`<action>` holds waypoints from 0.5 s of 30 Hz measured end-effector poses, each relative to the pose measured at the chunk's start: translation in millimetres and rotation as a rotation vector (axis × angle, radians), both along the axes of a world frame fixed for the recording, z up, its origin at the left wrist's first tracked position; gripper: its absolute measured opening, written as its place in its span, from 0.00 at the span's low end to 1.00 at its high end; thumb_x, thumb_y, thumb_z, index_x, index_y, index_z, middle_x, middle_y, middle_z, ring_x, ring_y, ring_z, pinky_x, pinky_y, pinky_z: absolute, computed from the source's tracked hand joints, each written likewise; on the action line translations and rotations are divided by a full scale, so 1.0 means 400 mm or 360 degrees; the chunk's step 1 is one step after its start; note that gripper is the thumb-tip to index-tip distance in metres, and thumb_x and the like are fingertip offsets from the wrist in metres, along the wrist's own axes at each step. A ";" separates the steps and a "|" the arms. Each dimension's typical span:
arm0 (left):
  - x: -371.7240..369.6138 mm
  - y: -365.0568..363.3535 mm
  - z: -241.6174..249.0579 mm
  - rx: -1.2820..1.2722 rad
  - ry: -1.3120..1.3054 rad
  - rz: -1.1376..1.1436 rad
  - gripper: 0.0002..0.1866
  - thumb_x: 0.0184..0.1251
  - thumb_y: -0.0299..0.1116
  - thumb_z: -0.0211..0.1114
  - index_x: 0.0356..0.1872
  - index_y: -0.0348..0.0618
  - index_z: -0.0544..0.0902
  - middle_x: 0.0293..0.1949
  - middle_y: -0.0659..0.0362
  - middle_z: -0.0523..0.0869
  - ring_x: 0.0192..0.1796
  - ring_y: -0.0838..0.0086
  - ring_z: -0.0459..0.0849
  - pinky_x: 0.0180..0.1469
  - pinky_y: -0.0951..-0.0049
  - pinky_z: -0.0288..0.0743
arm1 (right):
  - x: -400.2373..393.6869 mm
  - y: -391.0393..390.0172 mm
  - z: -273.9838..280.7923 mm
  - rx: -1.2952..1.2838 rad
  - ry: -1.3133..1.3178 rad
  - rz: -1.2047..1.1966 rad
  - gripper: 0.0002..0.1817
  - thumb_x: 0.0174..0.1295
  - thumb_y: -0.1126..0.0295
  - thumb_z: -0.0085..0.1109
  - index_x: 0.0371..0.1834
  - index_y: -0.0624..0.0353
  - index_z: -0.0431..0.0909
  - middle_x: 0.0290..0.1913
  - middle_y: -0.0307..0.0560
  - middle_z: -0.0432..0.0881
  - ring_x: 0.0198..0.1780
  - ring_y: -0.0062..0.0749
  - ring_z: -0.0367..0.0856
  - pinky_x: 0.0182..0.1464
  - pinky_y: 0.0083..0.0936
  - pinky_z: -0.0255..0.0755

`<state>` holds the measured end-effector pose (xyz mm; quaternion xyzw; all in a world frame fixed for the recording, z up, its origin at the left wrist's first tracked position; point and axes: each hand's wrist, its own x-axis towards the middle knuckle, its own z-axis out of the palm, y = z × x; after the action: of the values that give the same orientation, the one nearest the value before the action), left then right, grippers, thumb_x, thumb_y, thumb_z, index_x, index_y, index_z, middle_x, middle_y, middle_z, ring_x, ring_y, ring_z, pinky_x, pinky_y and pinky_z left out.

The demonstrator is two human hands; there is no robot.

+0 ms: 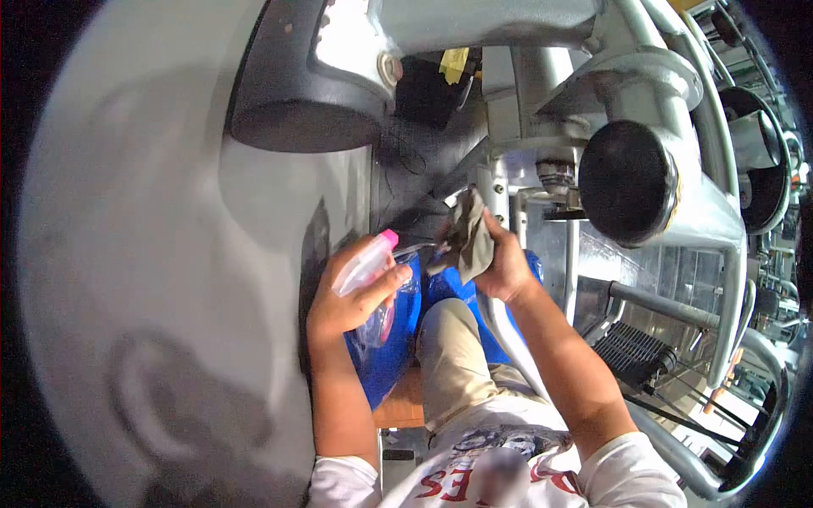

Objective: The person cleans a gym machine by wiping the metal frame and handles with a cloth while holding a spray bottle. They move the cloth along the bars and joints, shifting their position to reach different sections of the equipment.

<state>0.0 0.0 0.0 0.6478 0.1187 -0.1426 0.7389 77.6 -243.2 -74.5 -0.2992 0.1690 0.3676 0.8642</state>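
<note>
A clear spray bottle with a pink nozzle tip (366, 264) is in my left hand (343, 296), whose fingers wrap round its upper part. My right hand (508, 264) grips a crumpled grey-brown cloth (468, 240), level with the bottle and a short way to its right. Blue plastic-like material (400, 326) lies below both hands, around my legs. A silver metal frame tube (500, 199) stands just beyond my right hand.
A grey wall (152, 237) fills the left side. Overhead is a black padded part (305, 102). Silver machine tubes with a round black end (628, 184) stand at the right, above a black coiled spring (631, 356). A yellow paper (454, 64) lies farther back.
</note>
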 end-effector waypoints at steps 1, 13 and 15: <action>0.008 0.006 0.016 0.0071 -0.0075 -0.0003 0.12 0.67 0.30 0.71 0.45 0.37 0.79 0.31 0.58 0.82 0.25 0.74 0.81 0.31 0.71 0.77 | 0.016 -0.013 0.011 -0.0045 -0.0001 -0.0026 0.27 0.80 0.48 0.37 0.69 0.53 0.71 0.58 0.50 0.82 0.61 0.42 0.79 0.67 0.43 0.70; 0.048 0.027 -0.068 0.0661 -0.0518 0.0365 0.15 0.63 0.35 0.76 0.41 0.39 0.80 0.36 0.59 0.85 0.37 0.78 0.83 0.41 0.74 0.77 | 0.180 -0.127 0.180 -0.0349 -0.0543 -0.1118 0.17 0.77 0.63 0.42 0.58 0.64 0.72 0.55 0.57 0.79 0.56 0.50 0.80 0.60 0.55 0.74; 0.044 0.033 -0.087 0.0719 -0.0451 0.0336 0.17 0.62 0.38 0.77 0.42 0.40 0.81 0.36 0.58 0.86 0.37 0.75 0.83 0.42 0.71 0.77 | 0.196 -0.104 0.203 -0.0257 -0.0625 -0.1019 0.19 0.78 0.66 0.39 0.64 0.65 0.70 0.60 0.59 0.77 0.60 0.53 0.78 0.62 0.56 0.73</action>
<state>17.7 13.3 -34.7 0.7936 0.1097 0.0571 0.5958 155.9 -284.7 6.7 -0.3631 0.1134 0.0001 0.9248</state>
